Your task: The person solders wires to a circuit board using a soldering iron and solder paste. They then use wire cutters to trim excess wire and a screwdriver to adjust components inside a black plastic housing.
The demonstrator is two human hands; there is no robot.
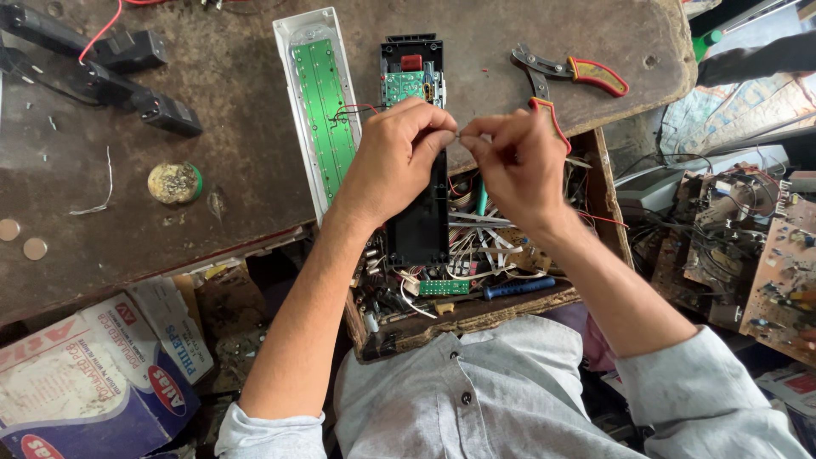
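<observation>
My left hand (398, 157) and right hand (510, 157) meet fingertip to fingertip over the desk (238, 127) edge, both pinched shut on a thin wire (460, 133) between them. The wire sits just above the black housing (418, 217) of an opened lamp, whose small green circuit board (403, 85) shows at the far end with red and black leads (355, 109) running toward the left fingers. Just left of it lies the white LED strip panel (321, 106). Red-handled pliers (571, 72) rest open on the desk beyond my right hand. Solder spool (174, 182) sits well left. Below my hands, an open wooden drawer (476, 310) holds scrap boards and a blue-handled screwdriver (518, 287).
</observation>
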